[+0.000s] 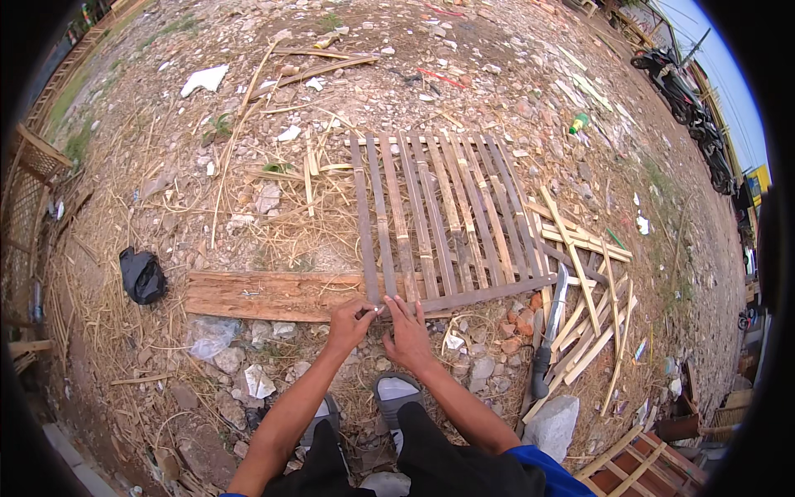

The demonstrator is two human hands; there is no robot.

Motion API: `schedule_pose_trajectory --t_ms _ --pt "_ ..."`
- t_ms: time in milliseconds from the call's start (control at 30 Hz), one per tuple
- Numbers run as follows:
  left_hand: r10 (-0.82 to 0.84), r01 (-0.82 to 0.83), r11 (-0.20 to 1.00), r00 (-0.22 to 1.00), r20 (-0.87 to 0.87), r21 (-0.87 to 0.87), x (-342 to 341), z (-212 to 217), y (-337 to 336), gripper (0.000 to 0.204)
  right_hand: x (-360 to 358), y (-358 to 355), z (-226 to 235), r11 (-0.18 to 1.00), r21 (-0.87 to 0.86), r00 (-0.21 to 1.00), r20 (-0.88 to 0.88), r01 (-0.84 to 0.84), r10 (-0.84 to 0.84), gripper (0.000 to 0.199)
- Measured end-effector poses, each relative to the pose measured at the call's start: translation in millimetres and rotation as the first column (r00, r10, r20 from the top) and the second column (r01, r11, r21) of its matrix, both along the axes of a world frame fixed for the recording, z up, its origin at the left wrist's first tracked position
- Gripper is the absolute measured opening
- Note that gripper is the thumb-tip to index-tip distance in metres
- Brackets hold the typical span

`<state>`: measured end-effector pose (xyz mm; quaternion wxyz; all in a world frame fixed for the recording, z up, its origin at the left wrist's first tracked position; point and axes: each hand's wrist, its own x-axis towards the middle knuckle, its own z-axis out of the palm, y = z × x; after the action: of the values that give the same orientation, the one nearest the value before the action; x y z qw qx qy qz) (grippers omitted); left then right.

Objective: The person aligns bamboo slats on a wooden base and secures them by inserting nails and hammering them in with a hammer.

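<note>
First, sandals (pixel 397 389): one pair, grey, just short of the work. Left hand (pixel 350 325): fingers curled, thumb and forefinger nearly meeting at the near-left corner of the slatted frame (pixel 454 222); small pale bit (pixel 379 310) at the fingertips, hold on it impossible to tell. Right hand (pixel 408 338): partly open, fingers extended over the near rail (pixel 489 295) beside the same corner, apparently steadying rather than gripping. Handling advice: press the right fingers firmly next to the joint, set slat end flush against rail, work the left fingertips precisely; avoid twisting, with thin slats likely to skew or split. Plank (pixel 265 294): one, reddish brown, flat, partly beneath that corner. Knife (pixel 541 360): one, long-bladed, dark-handled, at right beside loose strips (pixel 575 257), well apart from both hands; best left there meanwhile. Slatted frame: flat on the ground, stretching away beyond the hands, gaps uneven. Motorcycles (pixel 675 87): several, far right.
</note>
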<state>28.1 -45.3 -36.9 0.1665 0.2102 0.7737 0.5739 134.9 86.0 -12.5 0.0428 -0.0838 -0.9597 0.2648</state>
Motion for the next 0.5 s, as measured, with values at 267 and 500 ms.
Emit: schedule_pose_trajectory --t_ms 267,500 --pt "-0.013 0.015 0.999 0.999 -0.036 0.043 2.0 9.2 -0.7 0.010 2.2 -0.2 1.9 1.000 0.002 1.000 -0.012 -0.010 0.010 0.072" --pt "-0.017 0.018 1.000 0.998 -0.055 0.019 6.9 2.3 -9.8 0.011 10.6 -8.0 0.8 0.999 -0.033 1.000 0.018 -0.018 0.019 0.073"
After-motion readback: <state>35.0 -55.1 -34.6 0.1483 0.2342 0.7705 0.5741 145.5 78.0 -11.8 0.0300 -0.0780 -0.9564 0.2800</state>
